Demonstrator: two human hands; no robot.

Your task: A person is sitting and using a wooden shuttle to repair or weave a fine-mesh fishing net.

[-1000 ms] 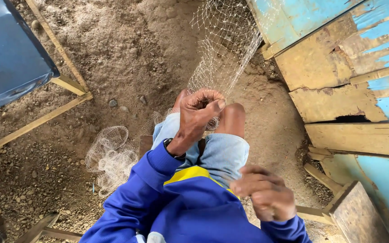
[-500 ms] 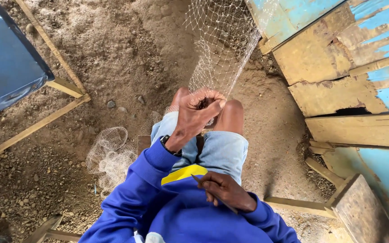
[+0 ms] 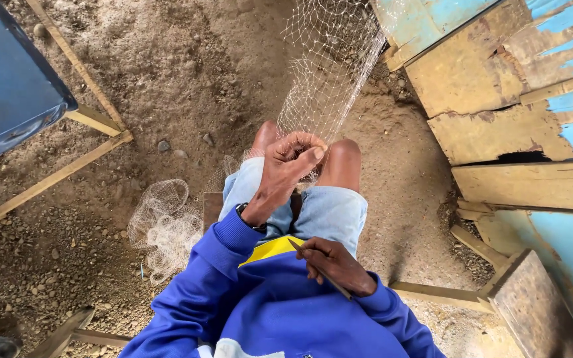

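A pale fishing net (image 3: 329, 73) stretches from the upper wooden boards down to my knees. My left hand (image 3: 290, 162) is closed on a bunch of the net just above my knees, a dark watch on its wrist. My right hand (image 3: 333, 262) rests against my chest over the blue and yellow jacket, pinching a thin dark needle-like tool (image 3: 323, 272). A loose heap of net (image 3: 164, 222) lies on the ground left of my legs.
Weathered blue and bare wooden boards (image 3: 499, 86) rise on the right. A blue panel on a wooden frame (image 3: 8, 86) stands at the left. Sandy, stony ground (image 3: 180, 73) lies ahead. Wooden slats (image 3: 445, 295) lie near my right side.
My right hand has drawn back from beside my right thigh to my chest, holding the thin tool. My left hand has kept its grip on the net.
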